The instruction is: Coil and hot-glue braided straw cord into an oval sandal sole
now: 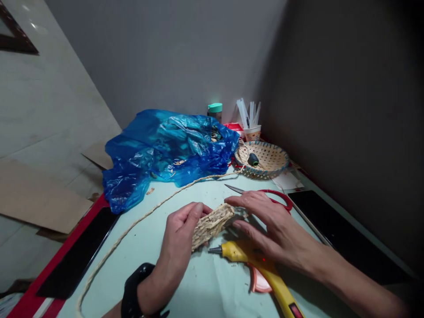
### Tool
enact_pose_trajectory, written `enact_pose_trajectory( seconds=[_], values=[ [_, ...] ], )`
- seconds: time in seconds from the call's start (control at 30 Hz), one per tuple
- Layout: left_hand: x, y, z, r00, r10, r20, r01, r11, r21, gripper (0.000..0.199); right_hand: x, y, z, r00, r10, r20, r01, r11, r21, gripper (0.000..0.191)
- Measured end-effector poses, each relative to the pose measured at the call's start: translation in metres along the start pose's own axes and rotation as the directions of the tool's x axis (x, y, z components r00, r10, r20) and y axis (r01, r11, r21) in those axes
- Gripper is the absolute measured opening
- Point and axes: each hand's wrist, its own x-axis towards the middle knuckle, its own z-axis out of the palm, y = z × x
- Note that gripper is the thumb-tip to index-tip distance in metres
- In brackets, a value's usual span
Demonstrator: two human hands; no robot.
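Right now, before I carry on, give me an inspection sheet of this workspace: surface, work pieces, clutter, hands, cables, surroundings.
Surface: pale green tabletop, red-edged at left, with small scraps on it.
Work pieces: woven piece in hand; braided cord curving across the left side; yellow glue gun lying with a red light showing; scissors behind the right hand.
Clutter: blue plastic bag; basket holding a dark spool; cup of pale sticks.
Hands: left grips the woven piece; right is open near its far end, contact unclear.
Cables: nothing seen.
Surroundings: grey wall behind; cardboard at left.
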Motion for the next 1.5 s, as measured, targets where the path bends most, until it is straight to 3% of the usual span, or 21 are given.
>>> enact_pose_trajectory(
  seconds=[0.2, 0.33, 0.53, 0.7, 0.8, 0.87, 0.93, 1.03, 1.1, 1.17, 1.23, 1.3, 1.5],
  values=[
    [0.010, 0.006, -0.010, 0.968, 0.217, -0.123, -0.190, 0.961, 0.200, 0.030, -0.003, -0.008, -0.002, 0.999, 0.006, 0.043, -0.008, 0.999, 0.037, 0.024],
    [0.015, 0.007, -0.015, 0.941, 0.325, -0.092, -0.285, 0.911, 0.297, 0.021, 0.002, -0.018, -0.006, 0.982, 0.101, 0.160, -0.114, 0.991, 0.070, 0.028],
    [0.014, 0.012, -0.012, 0.895, 0.445, -0.024, -0.409, 0.843, 0.350, 0.021, 0.019, -0.033, -0.005, 0.925, 0.215, 0.314, -0.267, 0.954, 0.133, 0.037],
    [0.007, 0.018, -0.010, 0.896, 0.436, -0.085, -0.401, 0.876, 0.268, 0.025, 0.030, -0.034, -0.003, 0.864, 0.249, 0.437, -0.373, 0.901, 0.223, 0.033],
    [0.009, 0.021, -0.021, 0.888, 0.387, -0.246, -0.367, 0.922, 0.125, 0.029, 0.037, -0.028, -0.003, 0.840, 0.237, 0.489, -0.431, 0.838, 0.334, 0.030],
    [0.015, 0.019, -0.032, 0.859, 0.338, -0.386, -0.365, 0.931, 0.003, 0.032, 0.040, -0.023, -0.002, 0.829, 0.239, 0.506, -0.481, 0.768, 0.424, 0.033],
    [0.024, 0.015, -0.041, 0.854, 0.268, -0.447, -0.350, 0.930, -0.109, 0.031, 0.042, -0.019, -0.002, 0.825, 0.250, 0.507, -0.522, 0.681, 0.514, 0.037],
    [0.032, 0.009, -0.041, 0.922, 0.156, -0.355, -0.260, 0.929, -0.264, 0.010, 0.044, -0.019, -0.003, 0.829, 0.267, 0.491, -0.552, 0.527, 0.646, 0.036],
    [0.031, 0.006, -0.031, 0.969, 0.105, -0.221, -0.175, 0.929, -0.327, 0.027, 0.044, -0.020, -0.004, 0.836, 0.269, 0.479, -0.549, 0.422, 0.721, 0.034],
    [0.026, 0.005, -0.018, 0.994, 0.080, -0.079, -0.103, 0.930, -0.354, 0.028, 0.044, -0.021, -0.004, 0.845, 0.265, 0.465, -0.533, 0.333, 0.778, 0.033],
    [0.018, 0.005, -0.007, 0.997, 0.054, 0.049, -0.034, 0.934, -0.355, 0.017, 0.043, -0.020, -0.003, 0.851, 0.257, 0.458, -0.517, 0.264, 0.814, 0.032],
    [0.013, 0.005, -0.001, 0.996, 0.044, 0.074, -0.016, 0.939, -0.343, 0.014, 0.041, -0.019, -0.003, 0.853, 0.246, 0.461, -0.512, 0.212, 0.833, 0.031],
    [0.011, 0.001, -0.009, 0.999, 0.051, -0.018, -0.055, 0.951, -0.304, 0.016, 0.039, -0.020, -0.005, 0.864, 0.253, 0.436, -0.479, 0.146, 0.865, 0.026]
  ],
)
